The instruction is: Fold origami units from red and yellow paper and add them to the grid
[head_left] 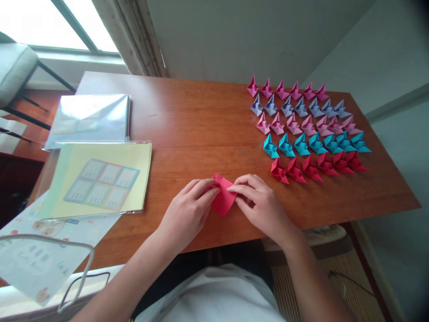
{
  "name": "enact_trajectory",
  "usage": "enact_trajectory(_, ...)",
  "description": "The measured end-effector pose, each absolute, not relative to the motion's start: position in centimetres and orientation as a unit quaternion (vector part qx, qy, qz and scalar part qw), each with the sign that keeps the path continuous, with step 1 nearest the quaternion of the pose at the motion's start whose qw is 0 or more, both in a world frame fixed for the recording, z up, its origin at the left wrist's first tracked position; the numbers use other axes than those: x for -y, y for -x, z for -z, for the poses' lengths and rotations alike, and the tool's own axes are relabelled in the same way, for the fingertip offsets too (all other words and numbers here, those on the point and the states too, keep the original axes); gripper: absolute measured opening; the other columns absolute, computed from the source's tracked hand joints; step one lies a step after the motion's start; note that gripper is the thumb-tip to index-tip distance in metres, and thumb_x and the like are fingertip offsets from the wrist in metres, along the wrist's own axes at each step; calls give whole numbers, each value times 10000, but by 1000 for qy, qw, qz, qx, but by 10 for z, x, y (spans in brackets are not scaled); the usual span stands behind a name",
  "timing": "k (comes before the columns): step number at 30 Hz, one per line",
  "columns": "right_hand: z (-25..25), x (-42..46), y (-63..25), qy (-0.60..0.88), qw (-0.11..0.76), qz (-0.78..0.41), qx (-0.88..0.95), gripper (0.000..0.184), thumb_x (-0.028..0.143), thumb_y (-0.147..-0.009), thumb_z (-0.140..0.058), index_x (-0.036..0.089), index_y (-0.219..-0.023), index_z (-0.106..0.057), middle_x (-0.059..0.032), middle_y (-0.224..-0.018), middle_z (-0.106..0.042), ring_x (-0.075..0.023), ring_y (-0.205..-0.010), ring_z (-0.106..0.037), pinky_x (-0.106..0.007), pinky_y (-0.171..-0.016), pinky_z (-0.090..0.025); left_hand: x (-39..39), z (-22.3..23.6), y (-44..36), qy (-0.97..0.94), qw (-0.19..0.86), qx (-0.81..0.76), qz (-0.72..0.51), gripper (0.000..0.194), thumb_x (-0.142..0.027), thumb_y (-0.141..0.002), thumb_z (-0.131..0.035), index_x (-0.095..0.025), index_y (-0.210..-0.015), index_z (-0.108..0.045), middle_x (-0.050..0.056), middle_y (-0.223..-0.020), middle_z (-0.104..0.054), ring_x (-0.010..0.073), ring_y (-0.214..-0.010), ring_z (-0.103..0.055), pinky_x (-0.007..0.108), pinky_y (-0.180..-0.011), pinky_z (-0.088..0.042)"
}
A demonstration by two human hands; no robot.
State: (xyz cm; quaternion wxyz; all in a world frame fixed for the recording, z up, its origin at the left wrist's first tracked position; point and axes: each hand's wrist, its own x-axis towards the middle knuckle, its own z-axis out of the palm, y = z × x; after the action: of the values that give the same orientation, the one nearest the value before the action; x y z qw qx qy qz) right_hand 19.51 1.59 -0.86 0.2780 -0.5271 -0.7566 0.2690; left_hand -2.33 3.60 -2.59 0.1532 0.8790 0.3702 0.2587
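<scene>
A small piece of red origami paper [223, 203] is held between both hands, just above the table's front edge. My left hand [187, 208] pinches its left side between thumb and fingers. On the opposite side my right hand [259, 203] grips the right corner, thumb below and fingers on top. The paper looks partly folded, with a corner pointing toward me; its fold lines are hard to make out. Nearest to my right hand is a row of red folded paper boats [311, 170].
Behind the red row stand rows of turquoise [301, 145], pink [293, 124], lilac [300, 107] and magenta [282, 91] origami. At left lie a yellow packet [144, 179], a clear-wrapped packet [94, 116] and a printed sheet [33, 255] on the wooden table [187, 129].
</scene>
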Motion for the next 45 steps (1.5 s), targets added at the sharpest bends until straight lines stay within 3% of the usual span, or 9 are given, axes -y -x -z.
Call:
enact_trajectory(4, 13, -15, -195, 513, 248, -175, 803, 219, 154, -930, -626, 271, -1069, -749, -101, -1223, -639, -267, -1135, -552, -444, -949, -518, -36, 26, 23, -876, 162, -373, -261, 269, -93, -974, -499, -181, -1186, -640, 90, -1226, -675, 213, -1102, -620, 361, -954, -560)
enact_trajectory(7, 14, -16, -198, 470, 229, -163, 837, 200, 181, -941, -630, 279, -1066, -752, -83, -1172, -685, -263, -1114, -565, -456, -957, -503, -37, 27, 24, -871, 171, -380, -260, 271, -109, -977, -495, -199, -1185, -646, 82, -1225, -679, 212, -1098, -627, 363, -950, -559)
enact_trajectory(14, 12, -27, -198, 471, 249, -238, 812, 168, 200, -964, -607, 269, -997, -757, -55, -1020, -721, -222, -982, -614, -411, -895, -511, -36, 12, 22, -869, 210, -373, -248, 339, -100, -875, -522, -189, -1172, -657, 81, -1201, -700, 245, -1048, -616, 389, -917, -555)
enact_trajectory(21, -1, -40, -195, 474, 232, -311, 791, 147, 168, -955, -612, 241, -940, -739, -27, -972, -722, -198, -963, -629, -360, -889, -509, -34, 10, 11, -854, 202, -414, -240, 174, -303, -895, -643, -213, -1031, -704, 54, -1150, -740, 253, -1009, -640, 389, -860, -555)
enact_trajectory(29, -9, -37, -203, 471, 235, -343, 778, 98, 269, -939, -676, 232, -1028, -695, -28, -1024, -723, -203, -1001, -629, -354, -902, -509, -38, 19, 7, -837, 189, -443, -261, 142, -231, -949, -596, -239, -963, -737, 20, -1073, -766, 198, -932, -670, 322, -802, -545)
enact_trajectory(32, -2, -32, -205, 479, 232, -301, 791, 142, 201, -928, -676, 232, -1067, -687, -46, -1041, -707, -217, -1010, -606, -375, -906, -510, -38, 18, 8, -837, 192, -443, -259, 160, -212, -951, -586, -240, -976, -742, 19, -1084, -764, 196, -932, -674, 318, -807, -542)
enact_trajectory(35, 9, -28, -205, 491, 242, -254, 797, 152, 130, -954, -608, 223, -1036, -697, -55, -997, -686, -213, -974, -589, -369, -881, -513, -38, 17, 8, -838, 190, -444, -254, 174, -197, -954, -573, -237, -966, -742, 14, -1077, -762, 194, -931, -674, 319, -812, -541)
enact_trajectory(45, 21, -23, -211, 532, 272, -210, 774, 71, 164, -927, -672, 213, -886, -703, -45, -923, -657, -201, -902, -564, -339, -797, -500, -37, 18, 7, -839, 185, -449, -243, 179, -199, -956, -565, -237, -952, -740, 6, -1094, -759, 195, -951, -674, 326, -819, -547)
